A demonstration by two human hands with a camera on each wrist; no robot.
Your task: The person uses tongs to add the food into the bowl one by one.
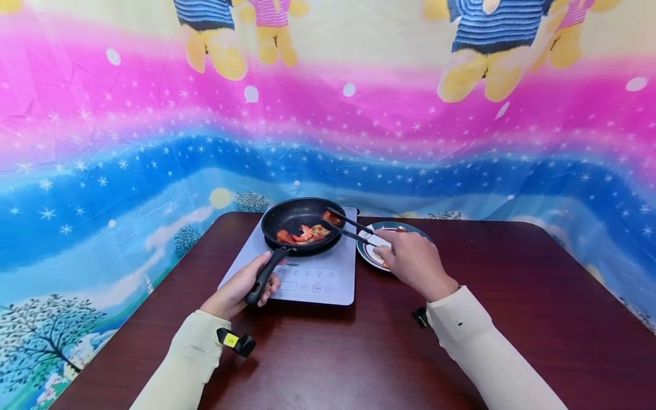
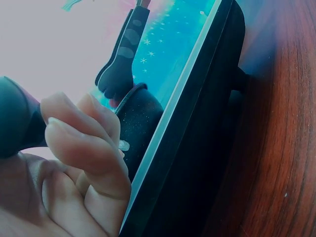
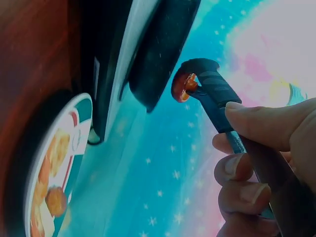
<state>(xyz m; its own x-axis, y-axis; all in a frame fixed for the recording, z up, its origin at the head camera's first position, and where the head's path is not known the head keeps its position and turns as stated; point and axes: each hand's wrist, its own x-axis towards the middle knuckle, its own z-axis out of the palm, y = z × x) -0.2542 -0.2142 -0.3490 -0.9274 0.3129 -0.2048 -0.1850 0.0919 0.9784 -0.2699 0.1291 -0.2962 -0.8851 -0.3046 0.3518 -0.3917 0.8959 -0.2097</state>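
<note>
A black frying pan point(image 1: 287, 215) sits over the white induction cooker point(image 1: 342, 273). My left hand point(image 1: 240, 286) grips its handle point(image 1: 262, 279), fingers curled round it. Inside the pan lie a pink shrimp point(image 1: 304, 233), a reddish piece point(image 1: 284, 237) and a light brown piece point(image 1: 320, 230). Black tongs point(image 1: 352, 234) are held in my right hand point(image 1: 416, 263), thumb on one side and fingers on the other. Between the tong tips is a glossy red-brown piece of food point(image 3: 178, 90), at the pan's right rim.
Right of the cooker stands a plate point(image 1: 364, 257) with a green rim; several pieces of food point(image 3: 55, 201) lie on it. The dark wooden table point(image 1: 512, 296) extends to the right and front. A patterned cloth point(image 1: 348, 131) hangs behind the table.
</note>
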